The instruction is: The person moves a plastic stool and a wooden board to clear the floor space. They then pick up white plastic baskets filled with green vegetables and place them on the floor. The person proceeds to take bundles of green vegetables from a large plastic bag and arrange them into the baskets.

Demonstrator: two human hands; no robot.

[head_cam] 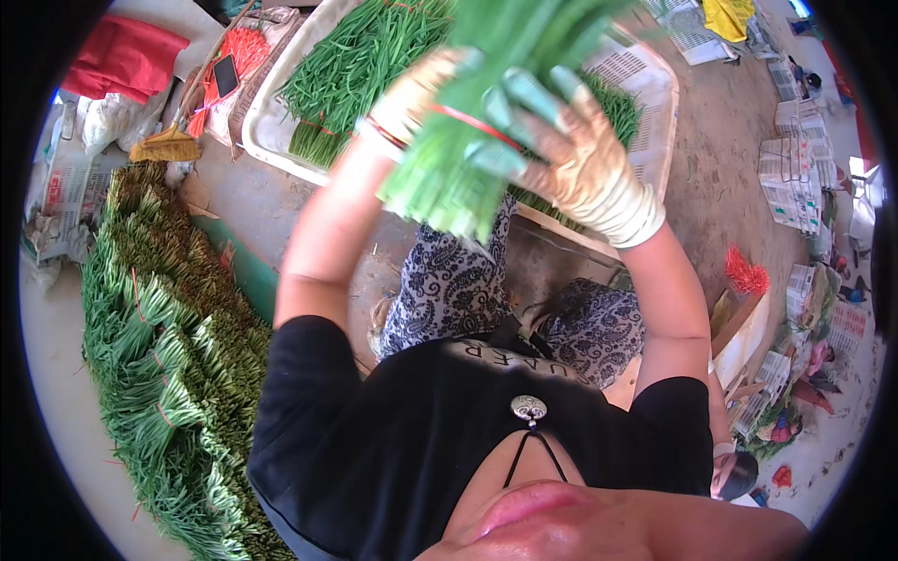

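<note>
A bunch of long green garlic chives (449,175) is raised before me, blurred, its pale cut ends towards me. Around it runs a red band (473,125). My left hand (421,91), in a soiled pale work glove, grips the bunch's left side, its fingers partly hidden. On the right side, my right hand (561,140) lies against the leaves and band, its glove teal at the fingertips. Beneath both hands stands a white plastic crate (659,133) with banded chives (372,56) laid inside.
A large heap of chives (175,350), partly bundled, lies to my left. Beyond it are a broom (167,144), a phone (226,76) and red ties (247,49). More red ties (747,270) are at right, near another person (733,473). Stacked crates (789,182) line the far right.
</note>
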